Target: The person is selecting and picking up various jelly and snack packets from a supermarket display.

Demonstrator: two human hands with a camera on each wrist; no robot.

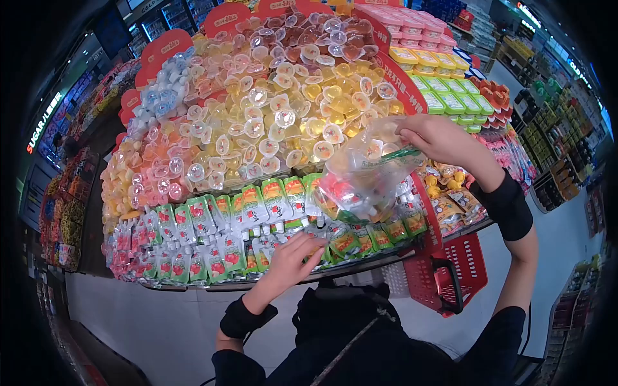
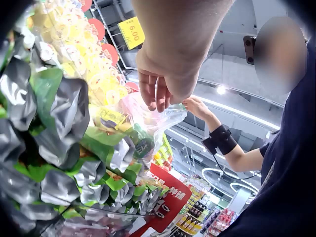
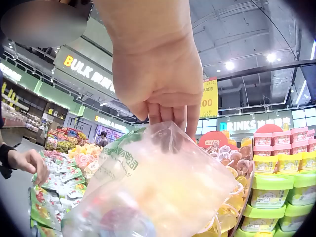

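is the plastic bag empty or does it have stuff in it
Partly filled: the clear plastic bag, held up by the right hand, shows several snack items bunched at its bottom.

We count one clear plastic bag [image 1: 364,174] and one red shopping basket [image 1: 450,270]. Two hands are in view, a left hand [image 1: 293,257] and a right hand [image 1: 431,138], each with one black wristband. The jelly cups [image 1: 277,116] and the green spouted pouches [image 1: 212,231] are heaped too thickly for us to count.
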